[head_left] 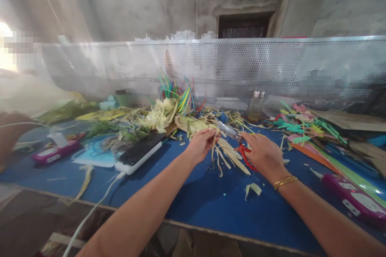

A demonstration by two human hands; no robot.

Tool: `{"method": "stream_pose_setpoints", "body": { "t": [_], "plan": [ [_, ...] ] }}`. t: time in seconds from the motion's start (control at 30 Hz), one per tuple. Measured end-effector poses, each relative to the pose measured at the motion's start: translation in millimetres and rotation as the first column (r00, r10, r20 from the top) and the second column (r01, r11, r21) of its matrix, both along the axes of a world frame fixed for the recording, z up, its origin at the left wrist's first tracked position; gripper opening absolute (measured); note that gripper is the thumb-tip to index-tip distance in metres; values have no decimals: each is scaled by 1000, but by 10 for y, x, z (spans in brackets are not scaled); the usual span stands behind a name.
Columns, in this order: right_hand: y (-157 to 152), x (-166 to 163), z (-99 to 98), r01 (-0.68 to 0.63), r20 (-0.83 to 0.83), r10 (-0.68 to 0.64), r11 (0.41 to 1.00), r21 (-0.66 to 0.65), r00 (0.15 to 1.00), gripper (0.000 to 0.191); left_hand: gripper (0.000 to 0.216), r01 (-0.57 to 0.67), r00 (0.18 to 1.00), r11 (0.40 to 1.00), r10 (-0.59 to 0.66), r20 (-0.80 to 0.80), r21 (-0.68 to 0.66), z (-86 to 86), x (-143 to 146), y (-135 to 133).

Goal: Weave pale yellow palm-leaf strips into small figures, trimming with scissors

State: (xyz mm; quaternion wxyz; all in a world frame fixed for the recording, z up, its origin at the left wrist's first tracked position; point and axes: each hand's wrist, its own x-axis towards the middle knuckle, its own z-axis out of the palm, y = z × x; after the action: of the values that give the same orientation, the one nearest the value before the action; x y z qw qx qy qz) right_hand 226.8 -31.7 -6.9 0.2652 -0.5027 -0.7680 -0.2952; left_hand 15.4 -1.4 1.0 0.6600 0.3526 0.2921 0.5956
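My left hand (200, 143) is closed in a pinch on a bunch of pale dried leaf strips (224, 152) that hang down over the blue table (208, 196). My right hand (261, 153) grips red-handled scissors (245, 153), their blades (229, 130) pointing up and left across the strips just past my left fingertips. A gold bracelet (285, 182) sits on my right wrist. Cut pieces of strip (252, 188) lie on the table below my hands.
A heap of husks and coloured strips (169, 110) lies behind my hands. A black and white power bank (139, 153) is at left, a purple device (56, 153) further left, another purple device (352, 196) at right. A glass jar (256, 105) stands by the perforated metal screen (271, 68).
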Motion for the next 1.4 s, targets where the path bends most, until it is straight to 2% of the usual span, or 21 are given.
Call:
{"method": "stream_pose_setpoints", "body": {
  "t": [0.33, 0.43, 0.5, 0.57, 0.6, 0.67, 0.7, 0.73, 0.8, 0.93, 1.1, 1.2, 1.4],
  "plan": [
    [12, 18, -6, -39, -16, 38, 998, -59, 999, 40, 7, 5, 1000, 1000, -5, 4, -4, 16, -9, -10],
    [-7, 6, 14, -85, -95, 77, 993, -80, 992, 40, 7, 8, 1000, 1000, -8, 12, -2, 22, -11, -11],
    [-19, -7, 27, -111, -240, 82, 987, -112, 967, 37, 5, 13, 1000, 1000, -13, 10, -16, 27, -15, -12],
    [-10, -11, 22, -180, -472, 77, 968, -177, 878, 36, 5, 16, 1000, 999, -17, -5, -42, 32, -22, -13],
    [6, -6, 10, -248, -595, 72, 944, -218, 800, 36, 5, 15, 1000, 998, -16, -14, -59, 35, -26, -14],
    [53, 18, -29, -415, -777, 39, 862, -292, 629, 38, 6, 8, 1000, 995, -10, -17, -99, 41, -37, -17],
    [80, 35, -50, -482, -818, 16, 815, -323, 575, 38, 7, 9, 1000, 993, -10, -10, -119, 45, -43, -19],
    [104, 53, -69, -524, -830, -3, 775, -354, 557, 38, 7, 17, 1000, 991, -17, -2, -132, 49, -48, -23],
    [132, 85, -89, -541, -801, -18, 729, -420, 598, 40, 12, 50, 999, 990, -50, 4, -129, 57, -54, -32],
    [85, 95, -47, -520, -709, 0, 680, -517, 705, 45, 24, 73, 995, 995, -77, -62, -61, 62, -47, -44],
    [-6, 45, 30, -479, -634, 15, 670, -568, 773, 45, 26, 4, 993, 998, -11, -117, -57, 61, -30, -39],
    [8, 33, 13, -487, -643, 14, 666, -565, 766, 45, 28, -2, 990, 999, -5, -140, -55, 58, -27, -36],
    [101, 44, -91, -577, -726, -47, 573, -582, 686, 49, 28, 58, 976, 996, -70, -205, -65, 29, -16, -22]
  ]
}}
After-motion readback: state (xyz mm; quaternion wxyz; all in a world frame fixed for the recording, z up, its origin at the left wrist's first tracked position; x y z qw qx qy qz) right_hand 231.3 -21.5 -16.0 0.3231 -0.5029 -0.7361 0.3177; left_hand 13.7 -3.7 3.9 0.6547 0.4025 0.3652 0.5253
